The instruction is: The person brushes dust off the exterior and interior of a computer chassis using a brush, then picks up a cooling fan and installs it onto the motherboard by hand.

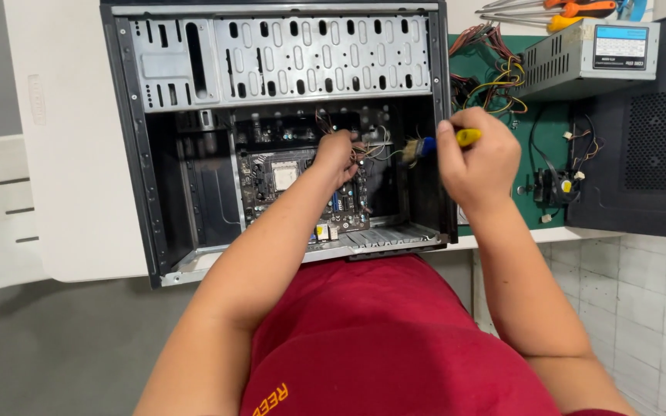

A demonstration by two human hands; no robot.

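An open black computer case [136, 154] lies on its side on the table, its motherboard [283, 179] exposed. My left hand [336, 154] reaches inside the case and holds a bundle of thin wires [368, 146] above the board. My right hand [478, 163] is at the case's right wall, closed on a small brush with a yellow handle [468, 137] and blue ferrule; its bristles [410, 151] point left into the case, close to the wires.
A grey power supply [587, 58] with coloured cables [495, 73] sits at the back right on a green mat [553, 131]. A small fan [558, 187] lies beside a black side panel [641, 154]. Screwdrivers [572, 11] lie at the top right. Tiled floor shows right.
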